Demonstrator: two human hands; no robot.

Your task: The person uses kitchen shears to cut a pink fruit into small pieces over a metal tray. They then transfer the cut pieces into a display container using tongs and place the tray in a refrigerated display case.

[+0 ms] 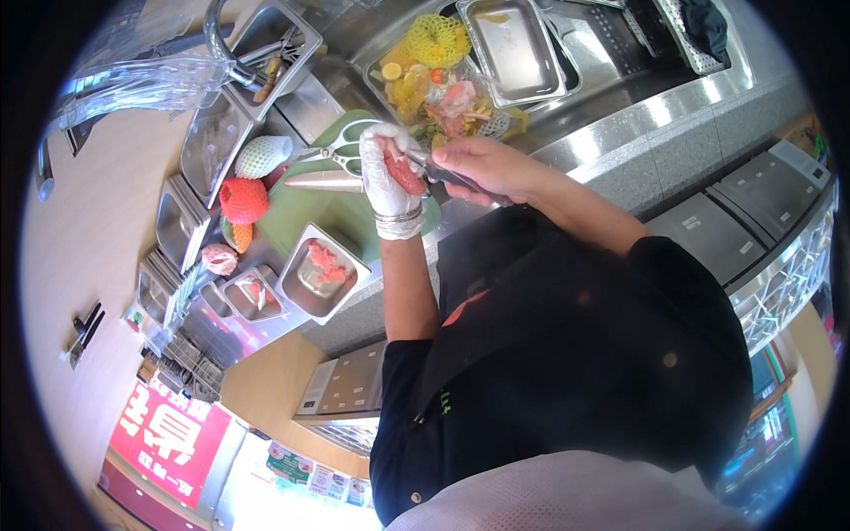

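Note:
In my gloved left hand [380,186] is a piece of red grapefruit flesh [404,176], held above the edge of a green cutting board [299,216]. My bare right hand [481,169] grips a dark-handled metal tool [458,178] whose tip meets the fruit; its exact kind is partly hidden by my fingers. A knife blade [325,181] and white-handled kitchen scissors [339,151] lie on the board, left of my left hand. Pink pulp pieces [325,262] rest in a steel pan [342,292] at the board's near edge.
Peels and fruit scraps [458,99] fill part of the sink, beside a steel tray [514,56]. Net-wrapped fruits [244,200], a peeled grapefruit [219,259] and a smaller pan [236,305] line the left side. A faucet [216,33] arches over a utensil container [309,40].

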